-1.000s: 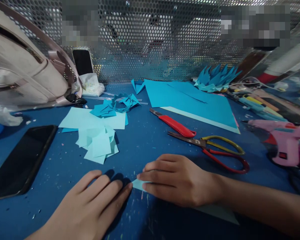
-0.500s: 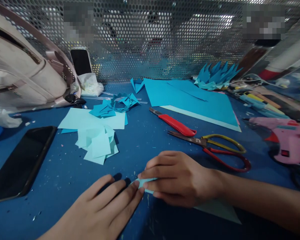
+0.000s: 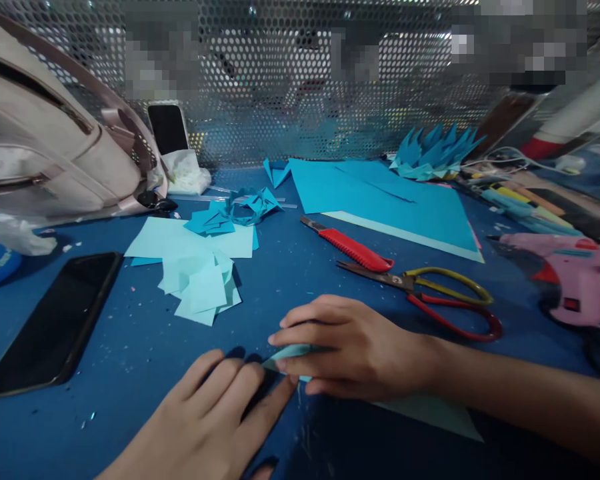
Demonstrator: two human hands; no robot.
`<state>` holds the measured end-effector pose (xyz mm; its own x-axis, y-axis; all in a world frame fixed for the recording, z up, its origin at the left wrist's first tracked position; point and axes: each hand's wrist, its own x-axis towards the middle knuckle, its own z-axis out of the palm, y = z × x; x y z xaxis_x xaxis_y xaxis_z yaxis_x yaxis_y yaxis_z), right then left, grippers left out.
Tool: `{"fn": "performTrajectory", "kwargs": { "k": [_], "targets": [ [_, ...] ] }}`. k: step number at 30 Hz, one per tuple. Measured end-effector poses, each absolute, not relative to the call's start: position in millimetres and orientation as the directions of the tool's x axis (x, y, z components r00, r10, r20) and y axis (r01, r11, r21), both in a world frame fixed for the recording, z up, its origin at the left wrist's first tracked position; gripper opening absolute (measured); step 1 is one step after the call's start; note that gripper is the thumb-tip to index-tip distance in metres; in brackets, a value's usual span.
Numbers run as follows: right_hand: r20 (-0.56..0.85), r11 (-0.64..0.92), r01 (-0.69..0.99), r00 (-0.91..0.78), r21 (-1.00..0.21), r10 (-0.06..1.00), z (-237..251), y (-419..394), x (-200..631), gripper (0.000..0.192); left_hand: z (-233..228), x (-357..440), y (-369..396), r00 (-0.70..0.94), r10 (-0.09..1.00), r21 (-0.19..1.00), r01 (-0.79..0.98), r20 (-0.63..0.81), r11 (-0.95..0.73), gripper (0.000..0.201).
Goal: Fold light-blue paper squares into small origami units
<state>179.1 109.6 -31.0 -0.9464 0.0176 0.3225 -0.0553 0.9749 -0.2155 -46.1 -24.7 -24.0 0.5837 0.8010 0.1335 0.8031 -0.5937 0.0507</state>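
The folded paper and loose squares are pale aqua, the large sheet bright blue. The table is dark blue with pale flecks; the scissors have one yellow and one red handle, the glue gun is pink.

Matt paper is seen in the folded piece at six o'clock. Punched, shiny metal is shown by the screen at twelve, dull metal by the scissor blades at four, and smooth pink plastic by the glue gun at three.
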Motion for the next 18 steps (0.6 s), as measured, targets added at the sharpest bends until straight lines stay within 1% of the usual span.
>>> {"fn": "performTrajectory", "kwargs": {
  "k": [2,4,7,11,15,18],
  "targets": [
    [0.293,0.981,-0.038,-0.956,-0.192,0.02,-31.5,109.4,178.3,0.035,-21.8,-44.4,-25.2,0.589,0.804,0.042,0.804,0.081,-0.593,0.047],
    [0.279,0.985,-0.036,-0.96,-0.171,0.014,-31.4,108.7,175.6,0.038,-20.3,-43.1,-25.3,0.599,0.798,0.04,0.798,0.061,-0.602,0.049],
    [0.235,0.99,-0.038,-0.972,-0.136,-0.005,-28.0,106.6,167.4,0.039,-17.9,-42.4,-25.6,0.605,0.794,0.063,0.791,0.069,-0.608,0.048],
    [0.131,0.996,-0.007,-0.991,-0.092,0.005,-19.0,100.5,156.3,0.035,-16.7,-42.9,-27.2,0.604,0.79,0.085,0.786,0.105,-0.612,0.047],
    [0.118,0.994,0.072,-0.99,-0.088,0.082,-13.3,92.6,156.7,0.032,-22.3,-44.4,-28.4,0.616,0.777,0.098,0.772,0.131,-0.628,0.048],
    [0.106,0.983,0.151,-0.981,-0.1,0.162,-11.9,89.9,164.4,0.031,-26.2,-45.6,-29.3,0.622,0.776,0.127,0.765,0.103,-0.631,0.051]
  ]
}}
